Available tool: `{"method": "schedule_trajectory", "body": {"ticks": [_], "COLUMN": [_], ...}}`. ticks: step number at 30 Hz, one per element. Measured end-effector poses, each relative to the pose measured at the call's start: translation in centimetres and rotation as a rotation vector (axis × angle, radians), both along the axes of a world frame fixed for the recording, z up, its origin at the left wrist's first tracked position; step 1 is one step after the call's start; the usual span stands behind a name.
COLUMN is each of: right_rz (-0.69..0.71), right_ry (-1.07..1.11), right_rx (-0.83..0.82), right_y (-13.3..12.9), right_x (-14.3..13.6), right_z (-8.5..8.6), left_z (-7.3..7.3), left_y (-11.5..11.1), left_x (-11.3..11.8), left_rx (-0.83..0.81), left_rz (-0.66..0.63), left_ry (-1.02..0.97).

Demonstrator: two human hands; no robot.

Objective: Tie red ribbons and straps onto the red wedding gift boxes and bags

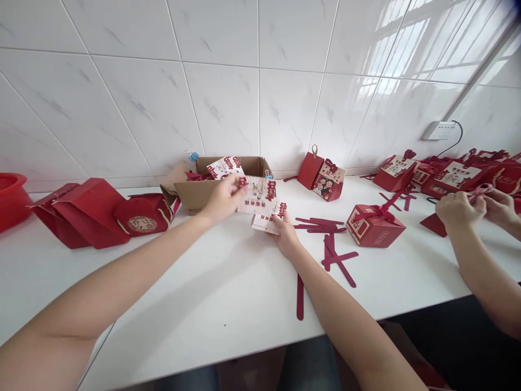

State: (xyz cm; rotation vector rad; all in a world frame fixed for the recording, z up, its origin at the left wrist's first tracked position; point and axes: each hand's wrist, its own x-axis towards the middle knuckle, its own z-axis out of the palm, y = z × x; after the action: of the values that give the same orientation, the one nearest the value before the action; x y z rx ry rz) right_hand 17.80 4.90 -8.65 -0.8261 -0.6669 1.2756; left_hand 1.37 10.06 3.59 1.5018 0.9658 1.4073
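Observation:
Between the thumb and fingers of my left hand (225,198) is a white printed card (257,196) with red lettering. My right hand (287,234) grips a small stack of similar cards (264,221) just below and to the right of it. The single card partly overlaps the stack from my viewpoint. Behind my left hand, an open cardboard box (191,196) holds more printed cards (224,167). Dark red strips (341,262) lie scattered to the right of my right hand, and one strip (300,297) is beside my right forearm.
Red gift boxes (376,231) stand to the right, with others by the wall (311,172). Folded red boxes (89,214) and a red basin (12,198) are at left. At far right, a co-worker's hands (462,209) work on a ribbon near piled gift boxes (456,176).

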Motion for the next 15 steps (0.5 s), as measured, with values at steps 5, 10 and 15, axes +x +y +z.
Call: {"method": "schedule_trajectory", "body": {"ticks": [5,10,15], "right_rz": [0.179,-0.02,-0.056], "right_ry": [-0.028,-0.137,-0.152], "right_rx": [0.044,0.135,0.135], "right_y": [-0.8,-0.4,0.5], "right_x": [-1.1,-1.0,-0.7], "right_z": [-0.1,-1.1,-1.2], "left_z": [-5.6,-1.9,3.8], "left_y": [-1.9,2.0,11.1], "left_x": [1.4,1.4,-1.3], "left_rx": [0.172,0.243,0.249], "left_rz": [0.034,0.097,0.498], "left_ry": [0.467,0.494,0.582]}}
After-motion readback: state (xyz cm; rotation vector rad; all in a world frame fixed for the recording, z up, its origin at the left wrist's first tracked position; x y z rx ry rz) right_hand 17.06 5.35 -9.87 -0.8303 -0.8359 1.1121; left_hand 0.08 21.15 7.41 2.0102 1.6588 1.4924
